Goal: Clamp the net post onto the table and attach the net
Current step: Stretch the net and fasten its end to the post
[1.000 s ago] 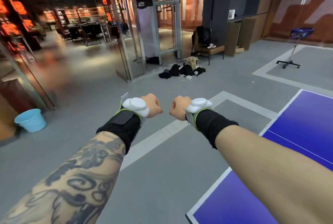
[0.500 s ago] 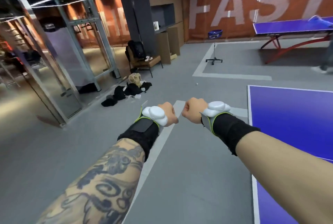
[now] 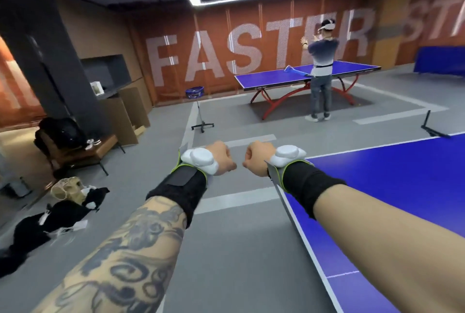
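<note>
Both arms are stretched out in front of me. My left hand [image 3: 221, 158] and my right hand [image 3: 258, 158] are clenched into empty fists, side by side, a small gap between them, over the grey floor. A blue table-tennis table [image 3: 402, 187] fills the lower right, its corner under my right wrist. A black net post [image 3: 431, 125] stands on the table's far edge, well beyond my right hand. No net is visible on this table.
A second blue table [image 3: 302, 75] on red legs stands at the back with a person [image 3: 319, 71] beside it. A ball basket on a wheeled stand [image 3: 197, 109] is mid-room. Bags and clothes [image 3: 63, 209] lie on the floor at left, near a chair [image 3: 73, 146].
My view has swung to the right, bringing the far table, the person and the net post into sight. Both fists stay clenched together in front of me.
</note>
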### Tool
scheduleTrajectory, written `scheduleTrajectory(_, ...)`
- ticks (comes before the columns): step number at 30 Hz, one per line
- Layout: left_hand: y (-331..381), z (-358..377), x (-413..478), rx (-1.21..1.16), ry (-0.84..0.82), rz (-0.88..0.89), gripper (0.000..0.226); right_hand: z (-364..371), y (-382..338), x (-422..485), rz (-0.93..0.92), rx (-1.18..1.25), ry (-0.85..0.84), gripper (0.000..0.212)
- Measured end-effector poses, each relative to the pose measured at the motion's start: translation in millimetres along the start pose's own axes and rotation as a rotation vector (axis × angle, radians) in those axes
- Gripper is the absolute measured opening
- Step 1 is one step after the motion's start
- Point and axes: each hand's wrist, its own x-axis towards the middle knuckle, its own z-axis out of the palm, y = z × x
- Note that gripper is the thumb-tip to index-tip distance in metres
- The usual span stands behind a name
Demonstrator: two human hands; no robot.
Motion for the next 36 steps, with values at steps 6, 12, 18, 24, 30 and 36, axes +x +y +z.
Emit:
scheduleTrajectory(6, 3.2, -17.8, 192.3, -0.032, -0.042, 0.227, 0.03, -12.4, 29.6, 166.1, 0.218, -0.043, 0.129, 0.022)
scheduleTrajectory(12, 15.1, -28.8, 374.9, 0.028, -0.08, 0.379, 0.022, -39.1, 66.0, 310.4, 0.407, -0.017, 0.211, 0.027)
scheduleTrajectory(18, 62.0, -32.2, 523.7, -0.03, -0.156, 0.581, 0.029, -68.6, 112.6, 430.9, 0.585, -0.032, 0.251, 0.022)
scheduleTrajectory(24, 104.6, -13.8, 682.7, 0.01, -0.171, 0.715, 0.036, -72.4, 188.5, 553.1, 0.721, -0.038, 0.301, 0.021)
scheduleTrajectory(30, 158.8, -2.1, 819.1, 0.06, -0.249, 0.804, 0.044, -96.1, 256.1, 674.4, 0.834, -0.017, 0.342, 0.022)
scheduleTrajectory(36, 223.6, -14.4, 957.2, 0.015, -0.285, 0.953, 0.042, -137.8, 316.6, 801.9, 0.922, -0.067, 0.366, 0.02)
